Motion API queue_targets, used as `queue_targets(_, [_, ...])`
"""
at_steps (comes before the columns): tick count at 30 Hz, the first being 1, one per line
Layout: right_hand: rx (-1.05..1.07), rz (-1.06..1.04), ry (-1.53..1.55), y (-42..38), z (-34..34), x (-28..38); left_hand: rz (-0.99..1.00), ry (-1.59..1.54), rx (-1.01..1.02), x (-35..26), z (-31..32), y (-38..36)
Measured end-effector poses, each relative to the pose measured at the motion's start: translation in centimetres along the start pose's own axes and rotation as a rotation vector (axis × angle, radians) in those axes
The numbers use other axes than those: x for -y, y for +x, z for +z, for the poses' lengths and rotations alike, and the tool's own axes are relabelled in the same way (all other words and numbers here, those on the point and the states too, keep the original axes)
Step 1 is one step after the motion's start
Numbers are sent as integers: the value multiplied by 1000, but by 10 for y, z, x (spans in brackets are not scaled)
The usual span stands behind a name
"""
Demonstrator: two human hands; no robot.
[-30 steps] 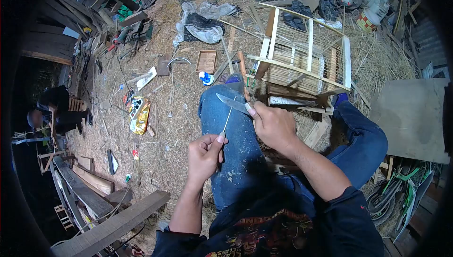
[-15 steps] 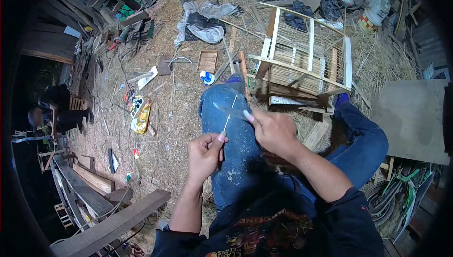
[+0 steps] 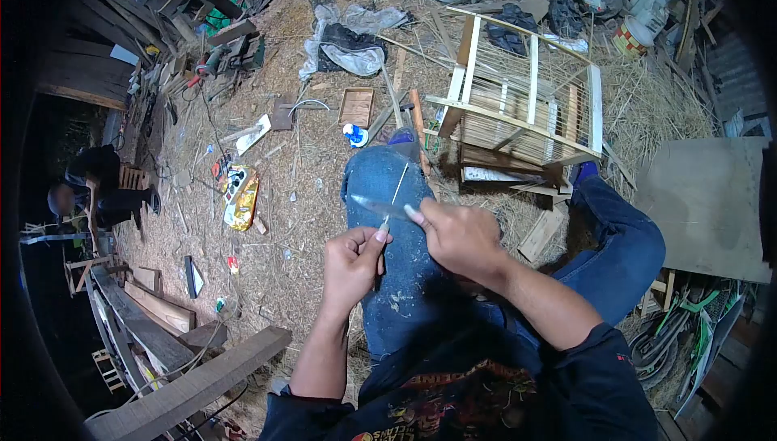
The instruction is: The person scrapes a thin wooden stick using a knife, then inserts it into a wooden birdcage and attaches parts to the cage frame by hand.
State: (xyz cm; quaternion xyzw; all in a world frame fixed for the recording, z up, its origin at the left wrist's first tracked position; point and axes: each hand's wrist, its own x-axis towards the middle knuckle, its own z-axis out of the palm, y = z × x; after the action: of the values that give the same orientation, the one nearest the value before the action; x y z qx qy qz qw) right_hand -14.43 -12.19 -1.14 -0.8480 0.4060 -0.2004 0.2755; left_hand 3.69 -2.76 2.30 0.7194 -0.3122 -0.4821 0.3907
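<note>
Over my raised knee, my left hand (image 3: pixel 354 267) pinches the lower end of a thin pale stick (image 3: pixel 400 184) that points up and away. My right hand (image 3: pixel 463 237) is wrapped round a knife, its handle hidden in my fingers. The knife blade (image 3: pixel 374 206) reaches left across the stick, close above my left fingertips. Beneath both hands is the denim of my jeans (image 3: pixel 379 172), spotted with pale marks.
A wooden slatted cage (image 3: pixel 530 121) stands ahead to the right. A hammer (image 3: pixel 418 117), a small wooden tray (image 3: pixel 356 107) and a blue-and-white bottle (image 3: pixel 354 135) are on the shavings-covered ground. A gold packet (image 3: pixel 241 208) lies left. Another person (image 3: pixel 101 190) crouches far left, near wooden beams (image 3: pixel 194 376).
My right hand has drawn back toward me and slightly left, bringing the blade down the stick toward my left fingers. My left hand stays nearly still.
</note>
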Motion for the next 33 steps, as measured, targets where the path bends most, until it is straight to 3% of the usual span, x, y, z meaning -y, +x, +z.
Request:
queue_targets(3, [-27, 119, -107, 19, -11, -9, 37, -16, -3, 6, 0, 0])
queue_targets(7, [-42, 36, -72, 14, -5, -5, 56, -6, -19, 2, 1, -2])
queue_targets(13, [11, 119, -58, 19, -7, -7, 27, -22, 22, 5, -3, 2])
queue_targets(17, [-61, -5, -24, 9, -1, -3, -16, -3, 19, -2, -2, 2])
queue_targets(21, [-37, 83, -87, 15, -3, -5, 10, -21, 12, 2, -2, 2])
queue_targets(23, [-18, -37, -38, 6, -2, 0, 21, -37, 13, 5, -1, 3])
queue_targets(25, [-13, -38, -50, 10, -6, -1, 47, -39, 3, 7, 0, 4])
queue_targets(27, [-20, 122, -101, 21, -13, -6, 45, -33, 4, 6, -1, 3])
queue_targets(33, [-36, 15, -131, 15, -5, -4, 44, -21, -1, -1, -1, 2])
